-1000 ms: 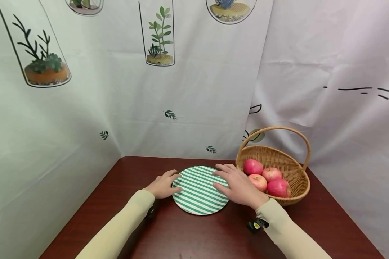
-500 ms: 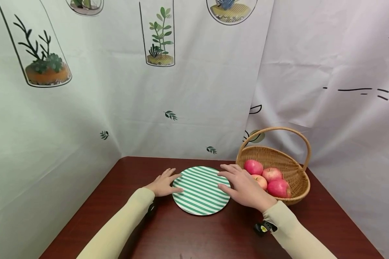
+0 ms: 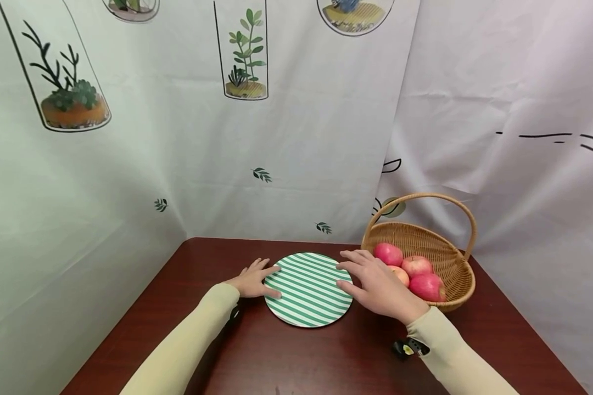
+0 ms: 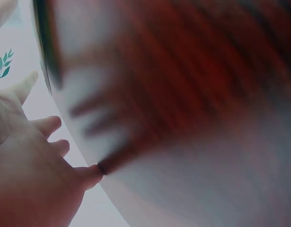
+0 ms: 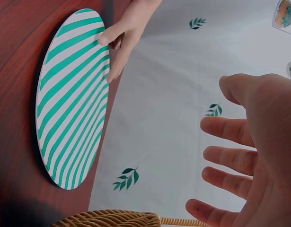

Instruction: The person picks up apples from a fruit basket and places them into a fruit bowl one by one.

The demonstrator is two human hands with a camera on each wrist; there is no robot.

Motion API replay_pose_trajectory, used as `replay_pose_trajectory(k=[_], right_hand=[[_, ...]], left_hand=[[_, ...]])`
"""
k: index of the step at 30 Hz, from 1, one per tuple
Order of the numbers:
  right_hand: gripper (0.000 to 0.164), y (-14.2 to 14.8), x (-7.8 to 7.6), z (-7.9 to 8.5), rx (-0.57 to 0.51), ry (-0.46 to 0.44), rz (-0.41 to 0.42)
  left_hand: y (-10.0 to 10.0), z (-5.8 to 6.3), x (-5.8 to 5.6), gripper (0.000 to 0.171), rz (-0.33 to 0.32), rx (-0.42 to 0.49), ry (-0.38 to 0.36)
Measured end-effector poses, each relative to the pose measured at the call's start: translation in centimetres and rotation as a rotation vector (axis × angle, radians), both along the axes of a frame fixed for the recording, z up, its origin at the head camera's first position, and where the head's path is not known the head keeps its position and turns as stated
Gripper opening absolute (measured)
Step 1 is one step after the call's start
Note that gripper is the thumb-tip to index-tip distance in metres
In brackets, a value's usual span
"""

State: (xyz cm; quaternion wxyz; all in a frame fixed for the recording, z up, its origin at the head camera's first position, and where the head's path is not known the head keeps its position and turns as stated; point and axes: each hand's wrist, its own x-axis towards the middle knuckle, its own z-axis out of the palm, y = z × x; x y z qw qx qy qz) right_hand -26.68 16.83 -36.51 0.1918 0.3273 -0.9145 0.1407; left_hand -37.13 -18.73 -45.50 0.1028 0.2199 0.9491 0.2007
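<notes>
A round placemat (image 3: 308,291) with green and white stripes lies flat on the dark red-brown table. At its left edge is my left hand (image 3: 251,281), fingers spread, thumb and index finger reaching over the rim. My right hand (image 3: 379,286) is held off the mat's right edge, fingers apart and nothing in them; the right wrist view shows the palm and fingertips raised above the table. Just behind this hand stands a wicker basket (image 3: 456,277) with several red apples (image 3: 427,287), one partly hidden by the hand. The left wrist view shows the left hand (image 4: 36,165) and a blurred table reflection.
The basket's tall arched handle (image 3: 425,195) rises at the back right of the table (image 3: 296,362). White fabric walls (image 3: 296,137) printed with plants enclose the table at the back and both sides. A black wrist device (image 3: 409,348) hangs under the right sleeve.
My right hand has drawn off the placemat to the right, covering more of one apple. The left hand has hardly moved, its fingers slightly more spread. Placemat and basket stay put.
</notes>
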Motion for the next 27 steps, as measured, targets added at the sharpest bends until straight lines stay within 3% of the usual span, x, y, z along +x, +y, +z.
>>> replay_pose_trajectory(k=[14, 27], right_hand=[[0.038, 0.4, 0.6, 0.5, 0.008, -0.047, -0.017], [0.031, 1.8, 0.6, 1.1, 0.014, -0.009, -0.022]], left_hand=[[-0.1, -0.1, 0.1, 0.093, -0.017, -0.060, -0.039], [-0.1, 0.3, 0.4, 0.089, -0.025, -0.094, -0.049]])
